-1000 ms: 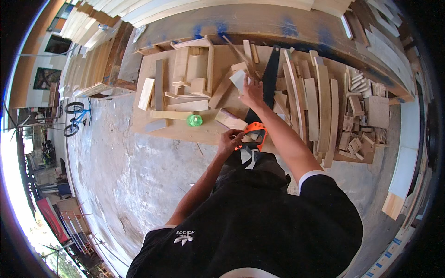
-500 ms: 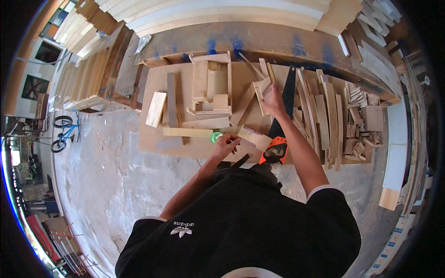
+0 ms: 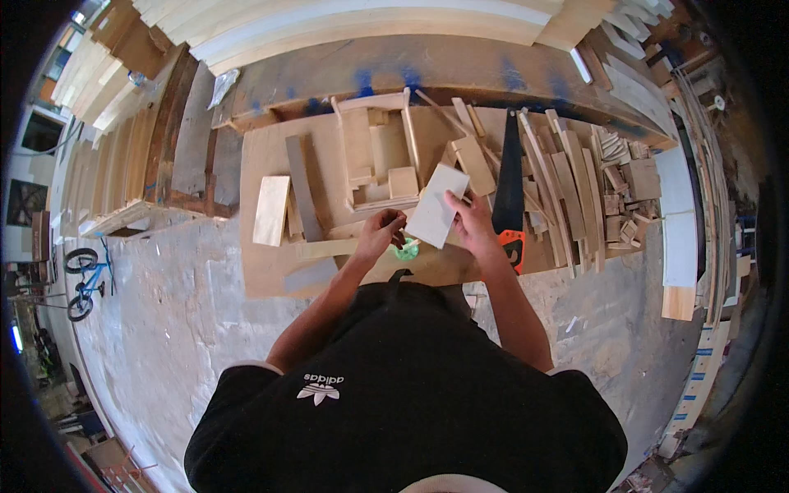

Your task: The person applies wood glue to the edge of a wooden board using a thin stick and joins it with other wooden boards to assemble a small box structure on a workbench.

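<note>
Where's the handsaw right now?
In the head view, right of centre, the orange-handled handsaw lies between the right hand and the long wood strips.

Upside-down white lettering (image 3: pixel 324 380) and 1 white emblem (image 3: pixel 318 396) on the black shirt (image 3: pixel 411 403)

I see bare board (image 3: pixel 448 269) nearside of the white block (image 3: pixel 437 205); a saw (image 3: pixel 510 181) bars passage beside the right hand (image 3: pixel 472 222).

Smooth wooden board (image 3: pixel 439 209), matt metal saw blade (image 3: pixel 509 177) (plastic handle (image 3: pixel 511 239)).
</note>
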A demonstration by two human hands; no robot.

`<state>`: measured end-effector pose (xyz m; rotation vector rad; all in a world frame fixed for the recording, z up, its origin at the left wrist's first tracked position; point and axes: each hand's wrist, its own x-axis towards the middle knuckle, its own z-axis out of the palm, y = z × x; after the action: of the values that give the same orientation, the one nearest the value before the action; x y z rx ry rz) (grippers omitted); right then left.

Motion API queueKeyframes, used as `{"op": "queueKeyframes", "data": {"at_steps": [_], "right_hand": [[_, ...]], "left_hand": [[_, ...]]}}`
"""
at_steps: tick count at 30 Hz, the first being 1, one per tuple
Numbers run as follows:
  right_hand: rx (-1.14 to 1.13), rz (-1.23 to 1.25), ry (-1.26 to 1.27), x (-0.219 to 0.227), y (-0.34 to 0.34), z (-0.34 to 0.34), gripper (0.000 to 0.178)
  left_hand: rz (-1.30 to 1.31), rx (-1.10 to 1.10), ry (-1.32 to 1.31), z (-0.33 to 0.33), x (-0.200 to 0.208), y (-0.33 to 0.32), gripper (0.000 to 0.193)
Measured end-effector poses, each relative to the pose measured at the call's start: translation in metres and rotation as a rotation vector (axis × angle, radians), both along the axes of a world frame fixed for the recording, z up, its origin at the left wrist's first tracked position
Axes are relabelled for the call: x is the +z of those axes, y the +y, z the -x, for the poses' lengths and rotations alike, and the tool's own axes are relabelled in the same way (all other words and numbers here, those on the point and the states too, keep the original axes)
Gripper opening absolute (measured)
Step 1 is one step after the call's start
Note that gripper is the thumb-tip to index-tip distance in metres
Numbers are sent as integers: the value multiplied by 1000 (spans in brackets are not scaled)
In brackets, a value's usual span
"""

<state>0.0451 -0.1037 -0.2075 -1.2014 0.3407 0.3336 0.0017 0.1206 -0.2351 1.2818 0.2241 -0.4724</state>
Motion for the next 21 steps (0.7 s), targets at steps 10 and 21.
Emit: {"op": "queueKeyframes", "data": {"at_steps": [10, 21], "right_hand": [[-194, -28, 134, -46, -14, 23, 27], [316, 1237, -62, -97, -82, -10, 34]], "left_hand": [[67, 137, 82, 40, -21, 52, 25], [-1051, -86, -549, 40, -59, 93, 29]]}}
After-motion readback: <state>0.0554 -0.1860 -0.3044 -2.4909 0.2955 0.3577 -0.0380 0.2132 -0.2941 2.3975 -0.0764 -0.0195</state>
